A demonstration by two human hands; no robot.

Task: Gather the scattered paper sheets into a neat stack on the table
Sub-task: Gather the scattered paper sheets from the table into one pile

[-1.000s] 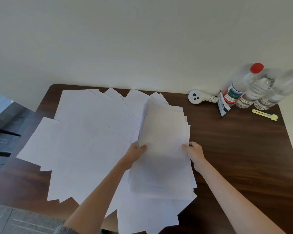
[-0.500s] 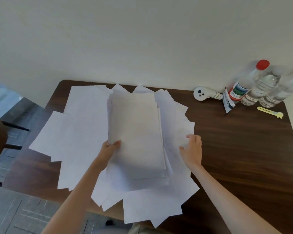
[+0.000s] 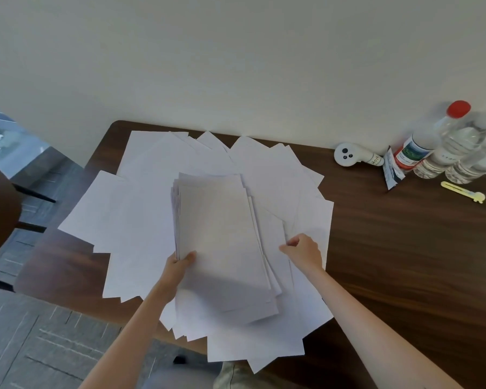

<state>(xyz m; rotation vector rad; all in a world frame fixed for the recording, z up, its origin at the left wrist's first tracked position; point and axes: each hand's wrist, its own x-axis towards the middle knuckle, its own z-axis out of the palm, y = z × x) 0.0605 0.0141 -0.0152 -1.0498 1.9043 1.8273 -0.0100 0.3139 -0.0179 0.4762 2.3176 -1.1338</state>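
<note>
Gathered stack sits at frame centre, lying on top of the scattered sheets, which fan out over the left and middle of the worktop. Your left hand grasps the stack at its left edge, thumb on top. Your right hand is curled, and appears to pinch the edge of a loose sheet just right of the stack.

Step in hand, as judged: bring that sheet onto the stack.

Notes for doing it well:
- Keep the left grasp firm and the stack low. Its left and lower-right edges are already staggered, so any slack will likely let it fan further.
- Lift the pinched sheet clear before moving it. Dragging it sideways would probably pull the overlapping neighbours along.
- Lay it with its long edges parallel to the stack and slide it under your left thumb — one sheet, one clamp.
- Don't stop to square up now. Rough alignment is enough until the last sheet is in, then tap the edges on the worktop.
- Several sheets overhang the near edge at lower centre of the frame. Take those soon, since they look the likeliest to slip off.

The bottles at upper right stand well apart from the papers — no obstruction expected.
</note>
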